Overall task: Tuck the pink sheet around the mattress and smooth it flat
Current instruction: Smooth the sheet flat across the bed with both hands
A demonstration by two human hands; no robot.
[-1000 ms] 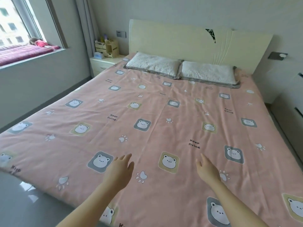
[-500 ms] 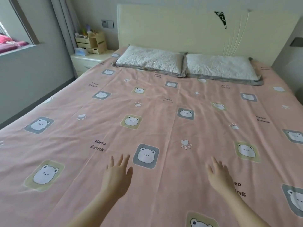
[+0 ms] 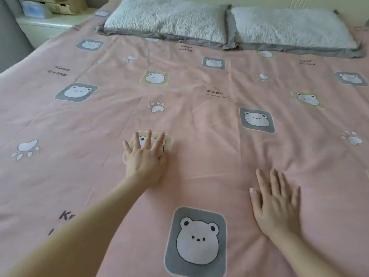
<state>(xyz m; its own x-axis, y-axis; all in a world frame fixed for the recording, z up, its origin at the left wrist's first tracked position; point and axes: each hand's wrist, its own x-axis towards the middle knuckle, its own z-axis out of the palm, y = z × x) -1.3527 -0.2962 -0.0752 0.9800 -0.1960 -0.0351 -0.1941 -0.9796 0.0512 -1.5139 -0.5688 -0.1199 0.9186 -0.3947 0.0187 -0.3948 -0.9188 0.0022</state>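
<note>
While both arms reach forward over the bed, the pink cotton sheet printed with bear faces, paw prints and "Keep living" lettering (image 3: 199, 116) lies spread across the whole mattress top, filling nearly the full head view. Left hand (image 3: 144, 158): palm down, fingers straight and fanned, flat on the sheet, fingertips lying over a yellow-framed bear patch (image 3: 168, 139); it grasps nothing. Right hand (image 3: 276, 204): also palm down, fingers extended and slightly spread, resting flat on the sheet nearer the camera and well apart from the left; likewise holding nothing. Between the two hands, close to the lower edge, sits a large grey-framed bear patch (image 3: 196, 240). Sheet surface: shallow creases run from the centre toward the far end, and low folds fan out beyond the right hand's fingertips. At the head of the bed two white fuzzy pillows with grey fabric borders lie side by side, left pillow (image 3: 165, 19) touching right pillow (image 3: 291, 27), both resting on the sheet. Far left: a cream bedside cabinet (image 3: 46, 27) stands just beside the mattress. Sheet edges at the sides are out of view, so tuck status cannot be read.
</note>
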